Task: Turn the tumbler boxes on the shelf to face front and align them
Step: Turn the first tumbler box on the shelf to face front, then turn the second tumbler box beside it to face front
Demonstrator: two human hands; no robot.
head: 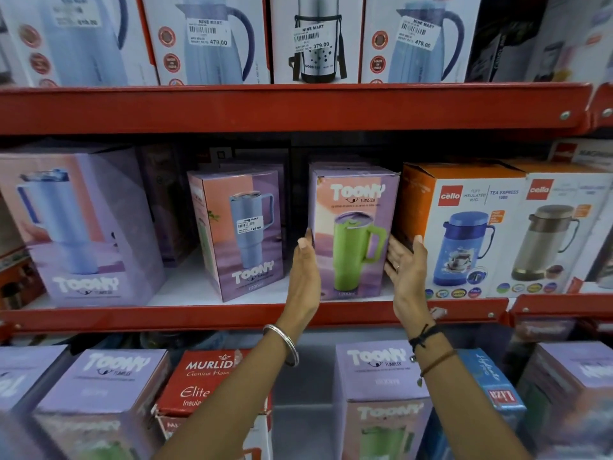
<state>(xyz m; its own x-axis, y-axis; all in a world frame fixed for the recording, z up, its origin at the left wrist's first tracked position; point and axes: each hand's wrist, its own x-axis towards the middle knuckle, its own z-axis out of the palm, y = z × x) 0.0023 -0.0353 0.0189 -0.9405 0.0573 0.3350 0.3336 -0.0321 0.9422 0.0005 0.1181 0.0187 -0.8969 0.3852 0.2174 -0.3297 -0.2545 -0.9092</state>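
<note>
On the middle shelf (205, 315) stand three purple Toony tumbler boxes. The one with a green tumbler (353, 227) faces front at centre. My left hand (303, 267) lies flat against its left side, and my right hand (406, 263) is at its right side with fingers spread, palm toward the box. A box with a blue tumbler (240, 227) stands to the left, turned at an angle with a side panel showing. A larger Toony box (79, 227) sits at the far left, also slightly angled. More purple boxes stand behind them in shadow.
Orange and white Cello jug boxes (471, 227) stand tight against the right of the green-tumbler box. Jug and flask boxes fill the upper shelf (298, 107). Below are more Toony boxes (378, 386) and a red Murlidhar box (205, 383).
</note>
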